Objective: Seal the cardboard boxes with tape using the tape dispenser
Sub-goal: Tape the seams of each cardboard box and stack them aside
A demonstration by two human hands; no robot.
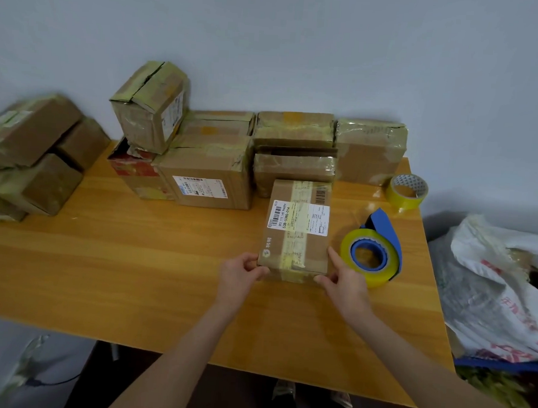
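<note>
Open wood of the table (118, 267) runs wide across the near and left parts, free for a hand. Stacked boxes (213, 169) wall off the far edge. The dispenser (371, 256) stands just right of the small box (296, 230), leaving only a narrow gap; a tape roll (408, 191) sits far right, near the corner

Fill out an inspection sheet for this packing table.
Surface: wooden table, glossy orange-brown top.
Job's things: small box, taped and labelled, near the front edge; tape dispenser with a yellow roll to its right.
Clutter: spare tape roll at the back right; taped boxes stacked along the wall.
Hands: left hand and right hand hold the small box's near corners.
Cables: thin dark cable on the floor, lower left.
Surroundings: pale wall; box pile at left; white bag at right.
</note>
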